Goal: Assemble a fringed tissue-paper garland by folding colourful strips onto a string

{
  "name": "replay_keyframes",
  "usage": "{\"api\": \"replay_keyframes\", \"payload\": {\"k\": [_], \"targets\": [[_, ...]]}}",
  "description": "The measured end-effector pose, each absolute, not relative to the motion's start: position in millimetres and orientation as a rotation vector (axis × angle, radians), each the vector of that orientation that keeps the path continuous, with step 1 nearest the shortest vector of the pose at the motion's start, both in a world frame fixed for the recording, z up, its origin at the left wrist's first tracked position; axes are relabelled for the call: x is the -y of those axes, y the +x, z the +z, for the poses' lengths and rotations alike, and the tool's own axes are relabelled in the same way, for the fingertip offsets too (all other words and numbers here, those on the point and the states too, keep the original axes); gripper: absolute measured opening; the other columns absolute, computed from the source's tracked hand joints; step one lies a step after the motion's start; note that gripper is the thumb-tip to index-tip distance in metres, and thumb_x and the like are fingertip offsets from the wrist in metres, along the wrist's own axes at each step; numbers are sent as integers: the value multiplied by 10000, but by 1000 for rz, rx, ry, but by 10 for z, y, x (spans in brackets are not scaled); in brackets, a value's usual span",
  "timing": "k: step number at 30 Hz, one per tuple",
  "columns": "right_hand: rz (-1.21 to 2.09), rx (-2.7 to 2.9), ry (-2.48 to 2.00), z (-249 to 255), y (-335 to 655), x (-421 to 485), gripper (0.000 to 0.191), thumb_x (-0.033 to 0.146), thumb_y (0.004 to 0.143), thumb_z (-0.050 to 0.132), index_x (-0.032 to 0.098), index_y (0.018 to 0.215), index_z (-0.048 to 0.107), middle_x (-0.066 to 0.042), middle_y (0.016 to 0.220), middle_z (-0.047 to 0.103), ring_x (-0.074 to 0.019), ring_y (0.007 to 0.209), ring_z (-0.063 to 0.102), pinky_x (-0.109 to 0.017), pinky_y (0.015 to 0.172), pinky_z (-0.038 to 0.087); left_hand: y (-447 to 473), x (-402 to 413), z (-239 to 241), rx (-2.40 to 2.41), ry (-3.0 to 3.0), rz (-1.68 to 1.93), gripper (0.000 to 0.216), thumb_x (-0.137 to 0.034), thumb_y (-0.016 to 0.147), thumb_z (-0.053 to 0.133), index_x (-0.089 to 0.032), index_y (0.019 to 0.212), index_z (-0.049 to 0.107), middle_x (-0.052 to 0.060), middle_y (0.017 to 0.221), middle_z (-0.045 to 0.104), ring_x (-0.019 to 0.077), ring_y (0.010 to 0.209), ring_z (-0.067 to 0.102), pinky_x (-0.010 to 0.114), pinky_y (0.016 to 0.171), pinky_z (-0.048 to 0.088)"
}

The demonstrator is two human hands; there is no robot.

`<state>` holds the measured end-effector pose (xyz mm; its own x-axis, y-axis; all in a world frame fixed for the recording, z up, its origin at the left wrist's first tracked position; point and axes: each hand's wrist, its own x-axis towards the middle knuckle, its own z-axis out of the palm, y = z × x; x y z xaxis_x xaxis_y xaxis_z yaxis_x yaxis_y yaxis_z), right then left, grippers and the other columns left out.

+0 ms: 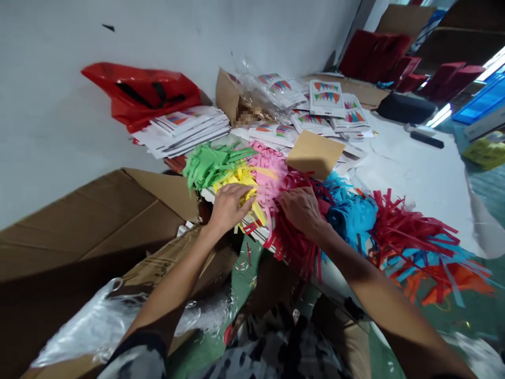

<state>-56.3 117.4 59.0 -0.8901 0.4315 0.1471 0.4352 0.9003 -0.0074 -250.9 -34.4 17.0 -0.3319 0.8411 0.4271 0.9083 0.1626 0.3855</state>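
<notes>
A row of tissue-paper fringe bunches lies along the table's front edge. My left hand (232, 207) rests on the yellow paper fringe (241, 172), its fingers curled around some strips. My right hand (303, 211) is closed, fingertips at the border of the pink paper fringe (267, 168) and the dark red fringe (294, 239); the pink strips look blurred. Left of the yellow lies a green fringe (215, 164). To the right of my right hand is a blue fringe (353, 213), followed by another red bunch (410, 223) over orange strips (445, 281).
A tan card (317, 155) lies behind the fringes. Printed packets (326, 98), a stack of printed sheets (189, 129) and a red plastic bag (145, 97) sit along the wall. An open cardboard box (90, 210) stands at left. A dark slim object (426, 139) lies at right.
</notes>
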Motion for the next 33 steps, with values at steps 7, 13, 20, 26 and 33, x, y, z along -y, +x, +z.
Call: {"api": "replay_keyframes", "payload": {"k": [7,13,20,26,33], "targets": [[-127,2761,-743,563,-727,-1261,423,294,1084,390,191,961,781,-133,989,774,-281,1027,575,-457,994,277,-2840,417,105,2307,-1705,-951,397,-512,1020,575,-205,1181,770,90,1212,783,287,1175,681,476,1070,483],[2,2835,-674,476,-1146,-1404,288,240,1018,510,189,1165,752,-137,1295,729,-305,1238,530,-488,1078,261,-3074,343,41,2268,-1744,-929,357,-437,999,580,-190,1157,784,104,1197,779,290,1160,684,470,1074,479],[46,2823,-790,307,-1277,-1620,241,276,980,554,203,1013,781,-115,1121,783,-302,1159,584,-508,1113,246,-3211,274,85,2247,-1970,-790,329,-334,957,577,-259,1220,760,79,1347,731,288,1367,598,567,1231,318],[95,2773,-834,281,-1297,-1718,273,251,996,504,189,1044,766,-120,1088,787,-287,1104,616,-486,1129,237,-3014,241,276,2177,-1766,-826,269,-423,998,597,-270,1073,805,57,1199,786,305,1281,617,564,1233,288],[179,2657,-952,451,-1112,-1700,325,198,982,449,204,1178,709,-145,1238,750,-311,1220,593,-495,1147,246,-2809,-113,486,2327,-1716,-822,279,-332,1037,539,-240,1060,802,75,1102,806,315,1082,664,478,959,467]]}}
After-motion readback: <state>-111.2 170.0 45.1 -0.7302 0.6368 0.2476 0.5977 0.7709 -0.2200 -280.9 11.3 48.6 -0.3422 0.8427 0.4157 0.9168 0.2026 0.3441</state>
